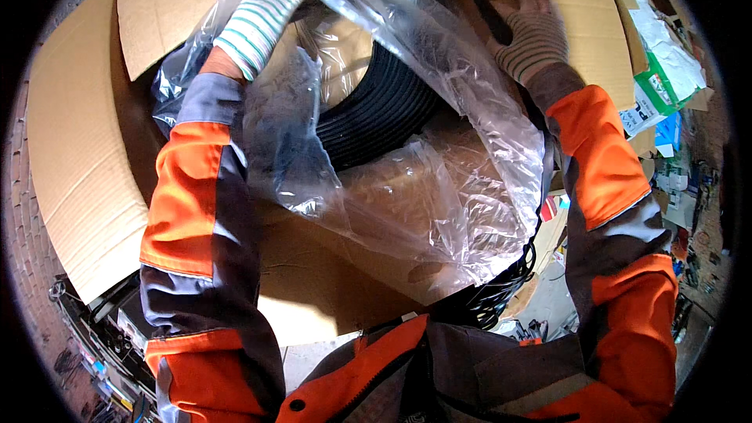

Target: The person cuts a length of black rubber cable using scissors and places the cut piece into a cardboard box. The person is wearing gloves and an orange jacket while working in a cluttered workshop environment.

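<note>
A coil of black cable or hose (384, 106) lies inside a clear plastic bag (501, 121) in a large open cardboard box (74, 149). My left hand (262, 23), in a white glove with green stripes, grips the bag's upper edge; the plastic partly covers its fingertips. On the far right flap of the box rests my right hand (534, 35), similarly gloved, its fingers stretched out. A loose black cable end (482, 4) crosses in front of it, beside the thumb. Whether the hand touches that end is hard to tell.
Right of the box lie a green and white carton (662, 90) and a blue packet (668, 135). Thin black cables (509, 290) hang in loops below the bag. Clutter covers the area at far right, and dark equipment (106, 321) stands at lower left.
</note>
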Demonstrator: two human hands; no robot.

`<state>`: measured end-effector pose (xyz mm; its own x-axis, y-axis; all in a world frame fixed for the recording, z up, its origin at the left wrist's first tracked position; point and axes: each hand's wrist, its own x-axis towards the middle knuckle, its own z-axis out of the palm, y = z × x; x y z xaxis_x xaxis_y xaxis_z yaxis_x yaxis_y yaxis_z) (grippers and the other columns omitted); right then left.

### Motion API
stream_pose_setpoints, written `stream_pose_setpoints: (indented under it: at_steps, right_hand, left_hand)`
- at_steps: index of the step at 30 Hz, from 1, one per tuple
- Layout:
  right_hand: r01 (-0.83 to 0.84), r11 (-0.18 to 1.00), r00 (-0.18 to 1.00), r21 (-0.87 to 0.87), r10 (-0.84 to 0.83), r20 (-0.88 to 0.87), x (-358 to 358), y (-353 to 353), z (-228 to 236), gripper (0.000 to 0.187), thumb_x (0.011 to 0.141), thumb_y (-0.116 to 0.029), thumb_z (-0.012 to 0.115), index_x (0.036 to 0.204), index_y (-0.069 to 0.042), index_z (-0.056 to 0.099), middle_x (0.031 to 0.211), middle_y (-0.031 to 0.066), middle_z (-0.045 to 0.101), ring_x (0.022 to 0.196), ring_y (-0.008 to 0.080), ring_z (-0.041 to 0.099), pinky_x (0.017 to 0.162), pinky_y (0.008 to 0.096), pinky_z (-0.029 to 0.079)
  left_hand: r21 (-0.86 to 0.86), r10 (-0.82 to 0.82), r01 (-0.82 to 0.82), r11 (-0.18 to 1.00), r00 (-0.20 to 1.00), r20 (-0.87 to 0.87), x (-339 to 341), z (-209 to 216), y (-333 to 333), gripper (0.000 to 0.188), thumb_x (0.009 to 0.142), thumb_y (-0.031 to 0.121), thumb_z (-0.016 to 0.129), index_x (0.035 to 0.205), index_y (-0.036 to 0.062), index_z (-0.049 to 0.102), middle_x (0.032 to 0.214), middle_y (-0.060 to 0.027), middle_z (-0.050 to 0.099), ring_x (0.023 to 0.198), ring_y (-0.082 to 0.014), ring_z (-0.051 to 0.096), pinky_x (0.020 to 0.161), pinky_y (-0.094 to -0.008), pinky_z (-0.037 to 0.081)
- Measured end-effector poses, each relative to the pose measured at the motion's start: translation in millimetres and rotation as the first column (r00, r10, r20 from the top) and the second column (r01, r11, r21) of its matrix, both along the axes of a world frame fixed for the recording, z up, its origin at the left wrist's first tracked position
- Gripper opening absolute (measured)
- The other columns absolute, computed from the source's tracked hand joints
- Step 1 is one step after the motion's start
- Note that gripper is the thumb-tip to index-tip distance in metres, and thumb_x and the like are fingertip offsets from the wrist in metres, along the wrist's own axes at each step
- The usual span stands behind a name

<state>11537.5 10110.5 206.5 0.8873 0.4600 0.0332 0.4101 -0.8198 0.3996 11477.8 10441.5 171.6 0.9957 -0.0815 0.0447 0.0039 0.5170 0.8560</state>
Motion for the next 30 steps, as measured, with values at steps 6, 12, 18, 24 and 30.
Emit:
stream_pose_setpoints:
  at_steps: [6, 12, 18, 24, 30]
  right_hand:
    - [-0.012, 0.998, 0.994, -0.056, 0.018, 0.107, 4, -4, -12, 0.055, 0.081, -0.039, 0.072, 0.133, -0.026, 0.060, 0.155, 0.0101, 0.035, 0.140, 0.0310, 0.036, 0.118, 0.0414, 0.028]
    - [-0.415, 0.882, 0.855, 0.225, 0.293, 0.428, 13, -15, -18, 0.053, 0.078, -0.024, 0.068, 0.125, -0.002, 0.063, 0.118, 0.0242, 0.063, 0.115, 0.0386, 0.056, 0.102, 0.0438, 0.043]
    - [-0.176, 0.826, 0.983, 0.535, 0.116, 0.144, 66, -43, -54, 0.052, 0.085, -0.028, 0.065, 0.133, -0.011, 0.056, 0.130, 0.0163, 0.059, 0.119, 0.0384, 0.054, 0.104, 0.0424, 0.042]
    - [-0.203, 0.886, 0.965, 0.417, 0.109, 0.239, 66, -42, -56, 0.053, 0.091, -0.031, 0.063, 0.141, -0.017, 0.051, 0.136, 0.0116, 0.058, 0.123, 0.0362, 0.053, 0.106, 0.0423, 0.041]
    - [-0.178, 0.843, 0.974, 0.507, 0.076, 0.215, 35, -11, -36, 0.052, 0.080, -0.020, 0.071, 0.128, -0.004, 0.059, 0.125, 0.0221, 0.060, 0.116, 0.0404, 0.054, 0.101, 0.0431, 0.043]
  left_hand:
    - [0.098, -0.040, 0.042, 0.994, 0.999, -0.017, -4, 25, -8, 0.042, 0.096, 0.044, 0.060, 0.118, 0.0076, 0.060, 0.109, -0.0089, 0.065, 0.097, -0.0197, 0.063, 0.083, -0.0375, 0.052]
    - [0.190, -0.108, 0.116, 0.975, 0.993, -0.052, -13, 59, -20, 0.038, 0.097, 0.041, 0.059, 0.115, 0.0077, 0.059, 0.105, -0.0112, 0.065, 0.092, -0.0209, 0.063, 0.076, -0.0362, 0.054]
    - [0.192, -0.109, 0.063, 0.979, 0.966, 0.235, 3, 45, -27, 0.035, 0.097, 0.038, 0.061, 0.116, 0.0081, 0.058, 0.108, -0.0105, 0.065, 0.092, -0.0221, 0.064, 0.079, -0.0339, 0.054]
    - [0.256, -0.206, 0.208, 0.944, 0.978, -0.035, -12, 12, -18, 0.043, 0.096, 0.042, 0.061, 0.120, 0.0069, 0.060, 0.111, -0.0073, 0.067, 0.099, -0.0195, 0.064, 0.089, -0.0358, 0.052]
    - [0.632, -0.246, 0.507, 0.586, 0.855, -0.457, -22, -59, -10, 0.048, 0.095, 0.043, 0.063, 0.124, 0.0047, 0.064, 0.111, -0.0060, 0.070, 0.106, -0.0153, 0.063, 0.096, -0.0329, 0.050]
